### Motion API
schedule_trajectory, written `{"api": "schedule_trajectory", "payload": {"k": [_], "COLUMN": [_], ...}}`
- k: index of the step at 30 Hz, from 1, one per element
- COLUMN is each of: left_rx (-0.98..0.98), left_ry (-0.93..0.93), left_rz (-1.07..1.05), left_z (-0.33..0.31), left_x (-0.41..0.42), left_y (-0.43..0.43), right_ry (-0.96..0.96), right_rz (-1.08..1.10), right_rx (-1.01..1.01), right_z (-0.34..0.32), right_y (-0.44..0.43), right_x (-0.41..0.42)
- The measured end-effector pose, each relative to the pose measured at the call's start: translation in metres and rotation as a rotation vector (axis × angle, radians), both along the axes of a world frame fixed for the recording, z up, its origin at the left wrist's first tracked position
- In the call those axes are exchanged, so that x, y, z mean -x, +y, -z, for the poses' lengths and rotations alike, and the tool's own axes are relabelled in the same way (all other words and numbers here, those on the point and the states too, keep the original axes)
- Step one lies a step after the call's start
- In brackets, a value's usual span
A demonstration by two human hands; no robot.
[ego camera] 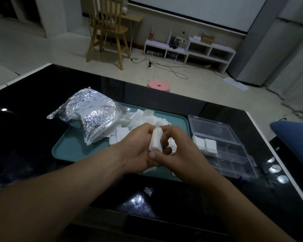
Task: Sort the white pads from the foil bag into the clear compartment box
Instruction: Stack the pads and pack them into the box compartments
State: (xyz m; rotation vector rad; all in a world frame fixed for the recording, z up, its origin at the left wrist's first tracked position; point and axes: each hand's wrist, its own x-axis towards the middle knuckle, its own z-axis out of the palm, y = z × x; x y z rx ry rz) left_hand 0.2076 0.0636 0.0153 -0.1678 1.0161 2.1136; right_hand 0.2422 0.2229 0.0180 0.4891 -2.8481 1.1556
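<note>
Over the teal tray (68,151), my left hand (136,147) and my right hand (175,154) together grip a small stack of white pads (156,139), fingers curled round it from both sides. A loose heap of white pads (147,117) lies on the tray behind my hands. The crinkled foil bag (89,114) lies on the tray's left part, pads showing at its open end. To the right stands the clear compartment box (234,161) with its lid raised; two near-left compartments hold stacked pads (205,144).
The tray and box sit on a glossy black table (33,137) with a white edge. A blue cushion (294,142) is at the right. On the floor beyond are a pink stool (158,86), a wooden chair (107,30), a low white shelf and cables.
</note>
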Motion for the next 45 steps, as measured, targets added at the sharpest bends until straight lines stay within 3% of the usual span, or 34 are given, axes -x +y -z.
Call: {"api": "schedule_trajectory", "payload": {"k": [5, 14, 19, 35, 40, 45], "left_rx": [0.003, 0.247, 0.241, 0.486, 0.546, 0.559], "left_ry": [0.038, 0.206, 0.141, 0.296, 0.332, 0.373], "left_rz": [-0.112, -0.265, -0.319, -0.308, -0.270, -0.270], "left_z": [0.004, 0.008, 0.009, 0.004, -0.002, -0.001], "left_x": [0.001, 0.002, 0.001, -0.001, -0.003, -0.001], "left_y": [0.008, 0.035, 0.049, 0.082, 0.093, 0.105], "right_ry": [0.028, -0.052, -0.097, -0.292, -0.270, -0.261], "right_rz": [0.156, 0.296, 0.377, 0.413, 0.384, 0.445], "right_rx": [0.142, 0.035, -0.024, 0.350, 0.191, 0.268], "right_z": [0.002, 0.002, 0.003, 0.008, 0.010, 0.002], "right_y": [0.004, 0.011, 0.019, 0.022, 0.033, 0.042], "right_x": [-0.002, 0.002, 0.007, 0.014, 0.018, 0.016]}}
